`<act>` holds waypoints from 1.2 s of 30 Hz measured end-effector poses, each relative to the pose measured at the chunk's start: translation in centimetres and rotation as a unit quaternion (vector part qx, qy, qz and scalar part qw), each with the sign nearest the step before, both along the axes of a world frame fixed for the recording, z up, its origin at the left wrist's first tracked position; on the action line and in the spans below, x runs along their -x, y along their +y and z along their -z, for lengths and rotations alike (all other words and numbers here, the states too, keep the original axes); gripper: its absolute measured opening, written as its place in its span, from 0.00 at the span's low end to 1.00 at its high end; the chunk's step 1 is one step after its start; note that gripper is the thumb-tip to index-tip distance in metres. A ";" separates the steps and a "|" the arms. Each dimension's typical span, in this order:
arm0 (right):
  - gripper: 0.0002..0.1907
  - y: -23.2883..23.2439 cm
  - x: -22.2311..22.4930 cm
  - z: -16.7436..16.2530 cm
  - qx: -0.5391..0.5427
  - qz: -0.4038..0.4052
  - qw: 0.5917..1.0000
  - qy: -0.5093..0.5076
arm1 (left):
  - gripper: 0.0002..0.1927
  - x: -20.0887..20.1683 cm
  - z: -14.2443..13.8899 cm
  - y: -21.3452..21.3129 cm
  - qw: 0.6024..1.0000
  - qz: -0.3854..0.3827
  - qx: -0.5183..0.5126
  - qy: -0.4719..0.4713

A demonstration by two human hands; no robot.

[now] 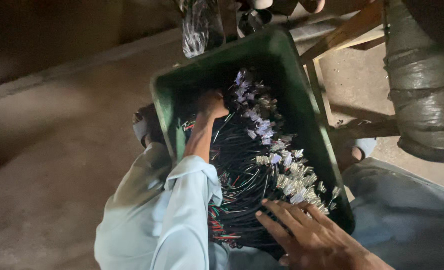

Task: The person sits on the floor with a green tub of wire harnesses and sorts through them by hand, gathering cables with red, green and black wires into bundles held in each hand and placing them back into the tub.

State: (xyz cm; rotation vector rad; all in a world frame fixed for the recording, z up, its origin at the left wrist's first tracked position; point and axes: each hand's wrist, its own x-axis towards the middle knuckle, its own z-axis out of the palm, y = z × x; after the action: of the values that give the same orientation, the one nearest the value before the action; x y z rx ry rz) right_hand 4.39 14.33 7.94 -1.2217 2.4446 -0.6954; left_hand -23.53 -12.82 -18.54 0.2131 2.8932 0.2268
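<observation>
A green plastic tub (pixel 302 105) rests on my lap, filled with bundles of black wires (pixel 242 170) that end in small white and metal connectors (pixel 287 175). My left hand (pixel 211 104) reaches deep into the far left part of the tub, its fingers buried among the wires, so I cannot see what it grips. A pale blue sleeve (pixel 187 210) covers that arm. At the tub's near edge my right hand (pixel 307 235) lies flat with fingers spread, on top of the wires and connectors.
A wooden stool or bench frame (pixel 342 35) stands at the right behind the tub. A large wrapped grey roll (pixel 422 85) fills the right edge. A clear plastic bag (pixel 199 25) hangs at the top. My sandalled feet (pixel 144 125) rest on the concrete floor (pixel 57 150).
</observation>
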 end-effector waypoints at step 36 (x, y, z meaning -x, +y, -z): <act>0.21 -0.8 4.3 -8.8 0.226 0.268 0.920 0.175 | 0.32 -18.8 -28.1 -0.5 0.569 0.058 -0.820 -0.032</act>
State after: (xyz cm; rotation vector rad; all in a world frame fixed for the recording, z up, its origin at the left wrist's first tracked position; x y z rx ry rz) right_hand 0.10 13.50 16.72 -0.8536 3.0785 -1.3576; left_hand -4.69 -13.29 9.58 0.5847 1.5005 2.5988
